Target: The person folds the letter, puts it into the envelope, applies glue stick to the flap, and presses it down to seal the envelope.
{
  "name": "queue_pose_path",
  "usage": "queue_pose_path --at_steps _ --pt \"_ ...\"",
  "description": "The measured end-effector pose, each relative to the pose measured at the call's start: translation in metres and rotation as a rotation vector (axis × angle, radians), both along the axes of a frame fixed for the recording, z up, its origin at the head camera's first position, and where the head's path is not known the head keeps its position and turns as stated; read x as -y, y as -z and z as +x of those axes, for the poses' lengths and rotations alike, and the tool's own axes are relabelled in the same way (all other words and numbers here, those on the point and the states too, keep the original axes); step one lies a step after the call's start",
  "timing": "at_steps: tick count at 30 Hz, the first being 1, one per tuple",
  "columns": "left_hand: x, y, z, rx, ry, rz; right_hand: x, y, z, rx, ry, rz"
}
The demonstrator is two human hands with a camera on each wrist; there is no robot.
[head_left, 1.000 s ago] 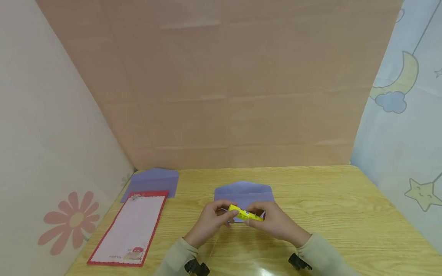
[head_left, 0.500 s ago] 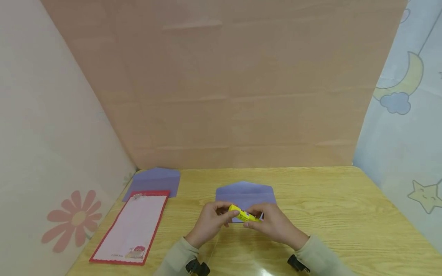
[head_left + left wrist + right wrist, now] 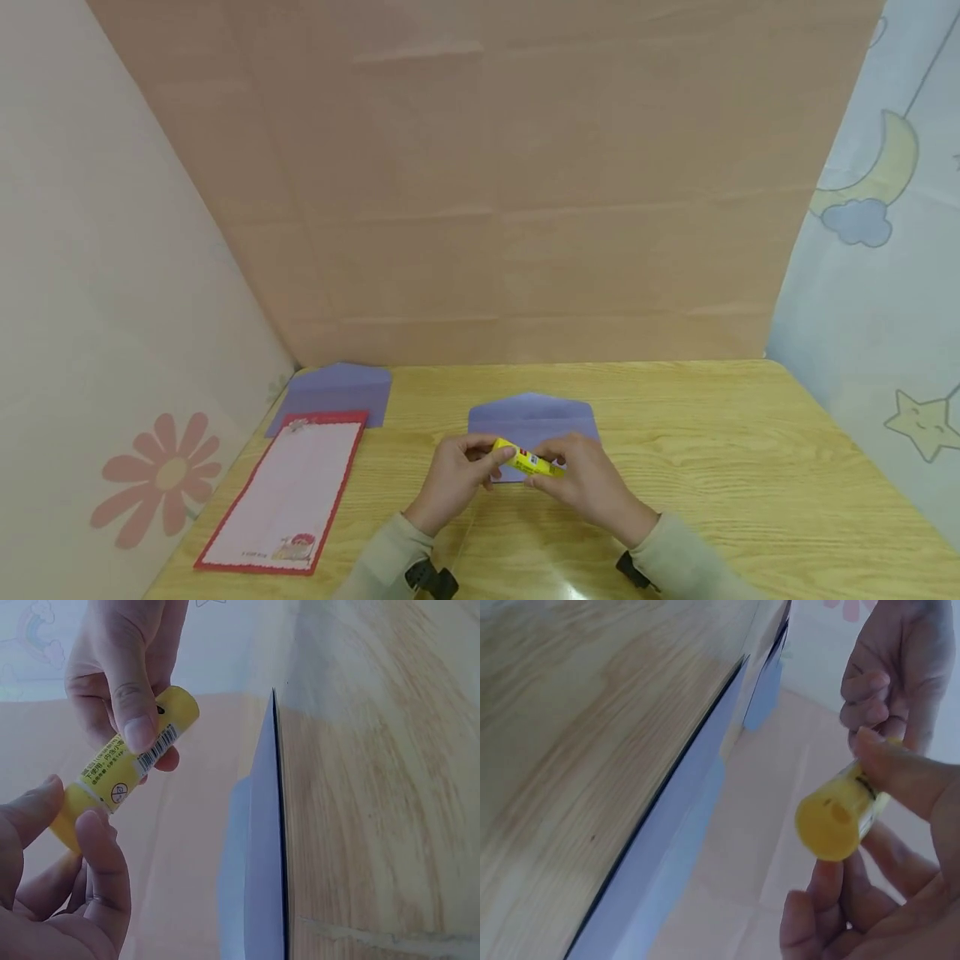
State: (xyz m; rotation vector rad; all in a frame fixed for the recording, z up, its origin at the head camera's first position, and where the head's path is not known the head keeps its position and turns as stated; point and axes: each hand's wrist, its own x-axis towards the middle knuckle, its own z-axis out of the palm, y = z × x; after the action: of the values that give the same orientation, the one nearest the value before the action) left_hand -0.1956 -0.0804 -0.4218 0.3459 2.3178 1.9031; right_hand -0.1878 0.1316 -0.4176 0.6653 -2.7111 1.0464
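Yellow tube [image 3: 531, 459] tilted between both hands [image 3: 453, 479] [image 3: 588, 482]

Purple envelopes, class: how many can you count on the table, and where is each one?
2. The far-left envelope is partly covered by a red-edged sheet; the middle envelope is partly hidden by the left hand and right hand. More could be stacked underneath.

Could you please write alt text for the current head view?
A person's left hand and right hand hold a yellow tube near a purple envelope on a wooden table. At the left, a red-bordered sheet overlaps a second envelope.
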Motion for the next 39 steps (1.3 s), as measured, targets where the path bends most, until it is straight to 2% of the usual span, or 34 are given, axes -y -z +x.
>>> queue_pose_path --at_steps 6,11,17,20,23,26,29,32,35,39 --pt "0.001 0.001 -0.002 0.016 -0.010 0.022 0.008 -0.002 0.003 -0.081 0.080 0.038" --pt "0.003 0.003 -0.002 0.027 -0.022 0.039 0.013 0.001 0.004 -0.208 0.130 0.082" --pt "0.003 0.007 -0.002 0.060 -0.060 0.030 0.016 0.005 0.008 -0.317 0.134 0.099" --pt "0.005 0.010 -0.004 0.087 -0.101 0.017 0.015 0.007 0.008 -0.346 0.125 0.105" --pt "0.012 0.012 -0.009 0.091 -0.147 0.000 0.013 0.008 0.007 -0.277 0.122 0.089" --pt "0.021 0.012 -0.014 0.029 -0.183 -0.092 0.009 0.010 0.003 -0.097 0.132 0.022" --pt "0.030 0.011 -0.018 -0.068 -0.190 -0.291 0.004 0.010 -0.002 0.088 0.156 -0.071" --pt "0.038 0.010 -0.020 -0.144 -0.174 -0.512 -0.002 0.011 -0.007 0.222 0.177 -0.146" --pt "0.045 0.011 -0.021 -0.164 -0.165 -0.669 -0.006 0.012 -0.012 0.314 0.192 -0.202" --pt "0.051 0.014 -0.023 -0.161 -0.198 -0.797 -0.011 0.012 -0.016 0.387 0.197 -0.248"
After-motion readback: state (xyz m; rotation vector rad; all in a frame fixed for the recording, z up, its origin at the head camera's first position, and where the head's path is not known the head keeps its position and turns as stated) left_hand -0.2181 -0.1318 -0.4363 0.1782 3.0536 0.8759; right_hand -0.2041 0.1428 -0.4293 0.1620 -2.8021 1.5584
